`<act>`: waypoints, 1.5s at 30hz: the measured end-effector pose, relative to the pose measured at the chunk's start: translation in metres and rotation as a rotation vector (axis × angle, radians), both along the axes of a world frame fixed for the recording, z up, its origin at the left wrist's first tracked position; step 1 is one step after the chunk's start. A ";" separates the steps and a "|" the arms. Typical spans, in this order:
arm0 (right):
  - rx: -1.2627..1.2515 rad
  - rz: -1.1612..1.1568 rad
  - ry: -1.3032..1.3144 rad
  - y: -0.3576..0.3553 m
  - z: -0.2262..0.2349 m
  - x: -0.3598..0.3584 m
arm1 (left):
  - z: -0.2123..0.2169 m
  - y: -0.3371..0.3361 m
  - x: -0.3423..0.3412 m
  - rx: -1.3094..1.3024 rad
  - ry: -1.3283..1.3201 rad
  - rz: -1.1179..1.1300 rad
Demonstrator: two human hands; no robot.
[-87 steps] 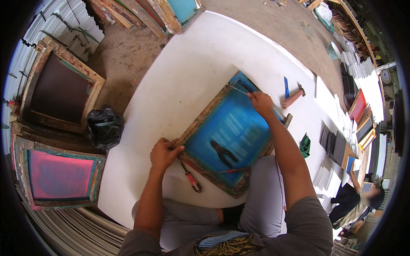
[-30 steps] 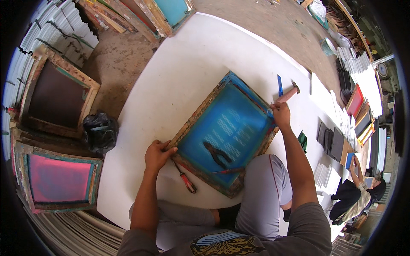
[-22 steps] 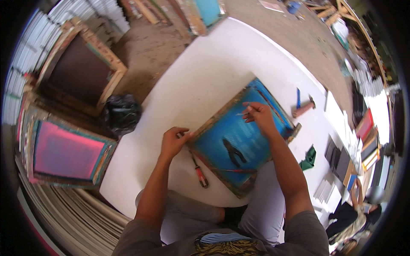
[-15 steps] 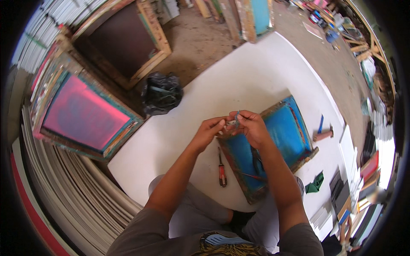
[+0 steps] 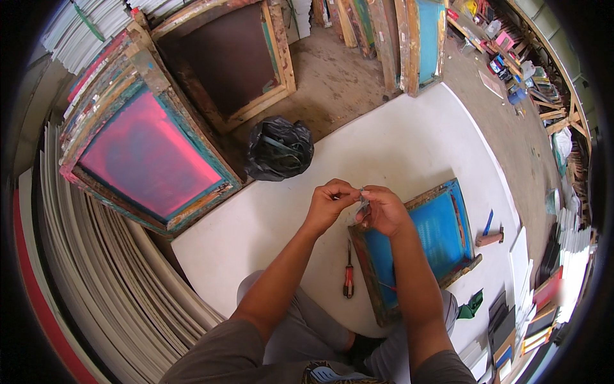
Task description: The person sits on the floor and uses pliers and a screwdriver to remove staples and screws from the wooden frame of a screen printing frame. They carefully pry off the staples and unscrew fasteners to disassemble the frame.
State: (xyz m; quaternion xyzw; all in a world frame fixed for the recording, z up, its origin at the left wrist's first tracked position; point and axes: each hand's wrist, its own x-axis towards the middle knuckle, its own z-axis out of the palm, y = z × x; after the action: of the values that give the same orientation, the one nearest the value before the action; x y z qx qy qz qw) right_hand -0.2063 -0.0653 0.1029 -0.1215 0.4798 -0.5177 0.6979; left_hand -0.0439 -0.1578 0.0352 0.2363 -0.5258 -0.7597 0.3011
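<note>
Above the white board (image 5: 268, 230), my two hands meet over the near-left corner of a wooden screen frame (image 5: 441, 230) with blue mesh. My left hand (image 5: 331, 206) pinches the upper end of a small, thin greyish piece (image 5: 364, 203), too small to name. The fingers of my right hand (image 5: 385, 212) are closed on the same piece from the other side. A screwdriver (image 5: 348, 281) with a red and black handle lies on the board left of the frame. My right forearm passes over the frame and hides part of it.
A crumpled black plastic bag (image 5: 279, 150) sits at the board's far edge. Pink-meshed (image 5: 150, 157) and dark-meshed (image 5: 224, 61) screen frames lean at the left. Right of the blue frame lie a hammer (image 5: 490, 239), a blue-handled tool (image 5: 488, 221) and a green cloth (image 5: 471, 304).
The view has shifted, so the surroundings appear farther right and lower. My left fingers have moved onto the top of the small piece, and both hands have turned closer together.
</note>
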 end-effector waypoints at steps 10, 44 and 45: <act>0.014 0.055 0.143 -0.019 0.000 0.008 | 0.008 -0.009 0.005 -0.010 -0.151 0.020; -0.267 -0.262 1.454 -0.053 -0.020 0.062 | 0.017 -0.016 0.002 0.449 0.048 0.420; -0.253 -0.212 1.594 -0.057 -0.012 0.068 | 0.015 -0.018 0.005 0.419 0.029 0.441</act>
State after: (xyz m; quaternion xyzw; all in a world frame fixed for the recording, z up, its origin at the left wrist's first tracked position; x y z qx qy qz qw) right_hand -0.1385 -0.1225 0.0908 -0.4854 0.7791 -0.3895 0.0749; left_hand -0.0393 -0.1760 0.0502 0.3909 -0.2891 -0.7712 0.4110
